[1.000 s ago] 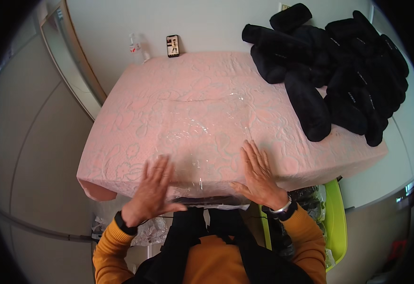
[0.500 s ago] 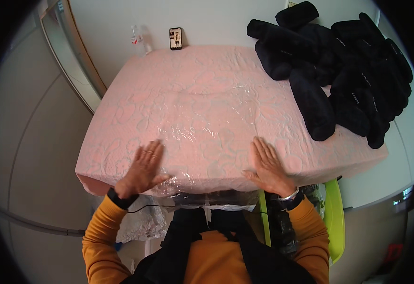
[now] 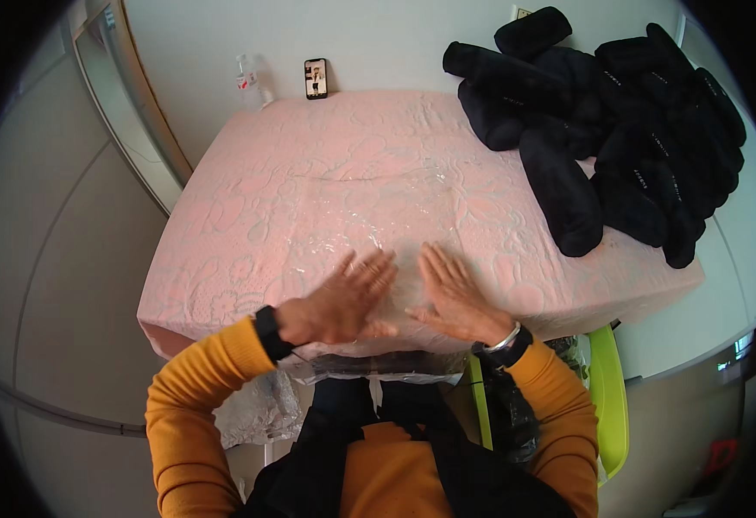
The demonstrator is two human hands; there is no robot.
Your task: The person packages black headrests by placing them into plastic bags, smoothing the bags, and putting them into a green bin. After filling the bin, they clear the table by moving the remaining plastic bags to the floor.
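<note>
The left hand (image 3: 343, 300), open and empty, hovered or pressed on the clear plastic sheet (image 3: 365, 211) beneath and beyond both hands; the right hand (image 3: 457, 298), open, was just apart. Smoothing seemed underway, calling for flat palms.

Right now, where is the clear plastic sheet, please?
In the head view, the clear plastic sheet lies on the pink cloth, beneath the left hand and right hand, left of the black plush pile.

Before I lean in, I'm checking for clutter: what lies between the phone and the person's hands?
The head view shows pink cloth nearest the phone, then part of a clear plastic sheet on that cloth, nearer the left hand and right hand.
</note>
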